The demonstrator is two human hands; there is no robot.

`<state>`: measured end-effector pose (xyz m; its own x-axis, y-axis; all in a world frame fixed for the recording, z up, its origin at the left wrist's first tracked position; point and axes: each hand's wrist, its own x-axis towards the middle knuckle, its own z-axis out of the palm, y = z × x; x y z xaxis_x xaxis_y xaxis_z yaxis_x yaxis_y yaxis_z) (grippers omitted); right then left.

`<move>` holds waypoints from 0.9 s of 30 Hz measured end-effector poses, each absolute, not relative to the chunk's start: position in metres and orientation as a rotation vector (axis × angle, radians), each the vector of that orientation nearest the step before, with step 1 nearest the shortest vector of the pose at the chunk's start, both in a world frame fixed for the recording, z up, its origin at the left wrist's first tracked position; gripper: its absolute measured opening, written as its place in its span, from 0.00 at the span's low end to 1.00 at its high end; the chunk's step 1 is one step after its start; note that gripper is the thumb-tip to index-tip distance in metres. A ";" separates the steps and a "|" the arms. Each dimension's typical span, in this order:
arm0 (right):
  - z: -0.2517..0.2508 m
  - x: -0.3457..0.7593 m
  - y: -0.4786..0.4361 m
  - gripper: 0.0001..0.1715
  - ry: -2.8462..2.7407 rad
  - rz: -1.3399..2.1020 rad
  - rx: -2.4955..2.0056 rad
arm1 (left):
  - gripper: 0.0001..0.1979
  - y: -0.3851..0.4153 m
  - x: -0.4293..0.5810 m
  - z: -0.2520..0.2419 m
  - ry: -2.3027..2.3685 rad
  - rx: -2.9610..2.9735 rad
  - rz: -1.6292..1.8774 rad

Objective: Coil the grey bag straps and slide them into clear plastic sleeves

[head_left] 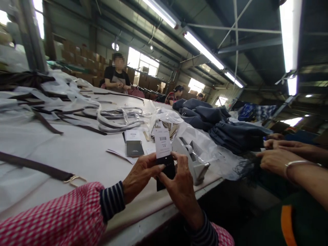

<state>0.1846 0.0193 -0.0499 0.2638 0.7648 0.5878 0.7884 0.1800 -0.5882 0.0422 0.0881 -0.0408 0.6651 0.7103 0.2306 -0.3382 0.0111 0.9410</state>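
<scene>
Over the table's front edge, my left hand [143, 172] and my right hand [179, 177] pinch a black hang tag [169, 168] between thumbs and fingers. A white label card [163, 141] with a barcode stands up above the black one, its lower edge at my fingertips. Whether the two cards are joined is hidden by my fingers. Just right of them sits a grey tape dispenser [193, 159]. Behind my left hand lie a dark printed card [134, 148] and more white papers on the white table [89, 147].
A brown belt [36, 165] with a metal buckle lies at the left. Wrapped straps [118, 118] and clear plastic [212, 160] spread across the table. Dark blue fabric [205, 114] is piled at the back right. A co-worker's hands [279, 157] are close on the right; other people sit beyond.
</scene>
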 end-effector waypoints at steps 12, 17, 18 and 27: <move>-0.006 0.201 0.015 0.17 -1.082 1.039 -1.130 | 0.21 0.082 0.035 -0.030 0.369 1.351 0.708; -0.011 0.191 0.014 0.18 -1.025 1.033 -1.065 | 0.19 0.079 0.039 -0.031 0.376 1.320 0.773; -0.011 0.190 0.015 0.18 -1.020 1.034 -1.066 | 0.19 0.079 0.039 -0.031 0.366 1.309 0.802; -0.018 0.180 0.021 0.14 -0.877 1.068 -1.024 | 0.08 0.076 0.032 -0.026 0.540 1.783 1.057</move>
